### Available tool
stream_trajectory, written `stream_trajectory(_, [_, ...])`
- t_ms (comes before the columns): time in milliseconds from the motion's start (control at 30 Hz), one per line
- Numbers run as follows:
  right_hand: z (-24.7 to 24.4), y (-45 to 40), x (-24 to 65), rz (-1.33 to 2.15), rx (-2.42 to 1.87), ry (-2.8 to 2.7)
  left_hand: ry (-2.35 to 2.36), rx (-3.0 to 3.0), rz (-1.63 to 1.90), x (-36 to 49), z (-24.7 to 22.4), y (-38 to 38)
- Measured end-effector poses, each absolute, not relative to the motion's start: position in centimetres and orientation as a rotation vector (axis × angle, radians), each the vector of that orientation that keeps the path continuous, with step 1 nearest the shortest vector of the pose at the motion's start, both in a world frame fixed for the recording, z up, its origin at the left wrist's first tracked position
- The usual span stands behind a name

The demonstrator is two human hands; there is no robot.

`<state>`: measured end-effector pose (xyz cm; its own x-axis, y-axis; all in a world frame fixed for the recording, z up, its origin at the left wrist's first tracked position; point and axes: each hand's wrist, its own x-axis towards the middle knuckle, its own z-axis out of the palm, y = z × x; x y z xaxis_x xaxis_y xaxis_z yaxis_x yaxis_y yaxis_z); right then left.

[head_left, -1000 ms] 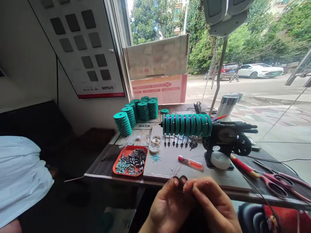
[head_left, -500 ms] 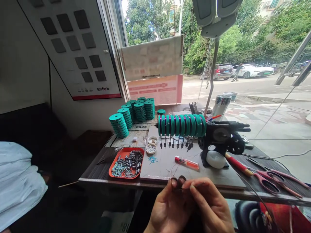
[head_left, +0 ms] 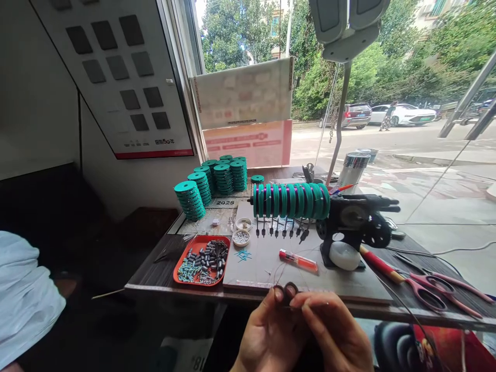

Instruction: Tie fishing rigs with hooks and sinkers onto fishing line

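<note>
My left hand (head_left: 260, 330) is closed in a pinch, with dark coverings round the fingertips and a thin fishing line (head_left: 277, 275) looping up from them. Pressed close beside it, my right hand (head_left: 338, 325) also pinches the line; a tiny shiny piece shows at its fingers. Both are in front of the table's near edge. Beyond them lies an orange-red tube (head_left: 298, 260) on a pale board (head_left: 256, 274). Above the board, a row of green spools (head_left: 290, 201) sits on a black winder (head_left: 354, 219), with several dark weights hanging beneath.
An orange tray (head_left: 176, 274) holds dark sinkers and small metal parts. Near it stand a small dish of beads (head_left: 241, 237) and short blue pieces (head_left: 243, 255). Stacked green spools (head_left: 189, 201) rise at back left. Pink-handled scissors (head_left: 426, 297) lie right. A person's pale clothing (head_left: 27, 299) shows far left.
Both hands stay together in nearly the same place, with the right fingers shifted very slightly. The pale clothing at far left has moved a little leftward, and a passer-by outside has moved right.
</note>
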<state>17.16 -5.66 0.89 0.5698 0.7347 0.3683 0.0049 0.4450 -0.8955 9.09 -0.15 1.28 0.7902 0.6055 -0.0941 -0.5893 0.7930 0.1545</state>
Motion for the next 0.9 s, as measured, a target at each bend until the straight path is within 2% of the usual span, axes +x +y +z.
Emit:
stream_trajectory(267, [0.3, -5.5, 17.7, 0.403, -1.011, -0.989, 0.178, 0.120, 0.651, 9.2, 1.4, -0.2])
stream_trajectory(500, [-1.3, -5.2, 19.6, -0.298, -1.059, -1.652, 0.365, 0.240, 0.670, 9.1, 0.9, -0.4])
stream_trajectory(633, [0.4, -4.8, 21.8, -0.450, -1.154, -1.745, 0.537, 0.432, 0.867, 8.1, 1.1, -0.4])
stream_trajectory(733, [2.2, -3.5, 23.1, -0.598, -1.400, -1.790, 0.634, 0.654, 1.061, 6.9, 2.0, 0.0])
stream_trajectory(800, [3.0, -2.7, 23.0, -0.561, -1.384, -1.975, 0.543, 0.692, 1.016, 6.2, 2.4, 0.4])
stream_trajectory(900, [3.9, -2.7, 22.2, -0.090, -1.282, -2.155, 0.288, 0.662, 0.728, 5.6, 2.6, 0.9])
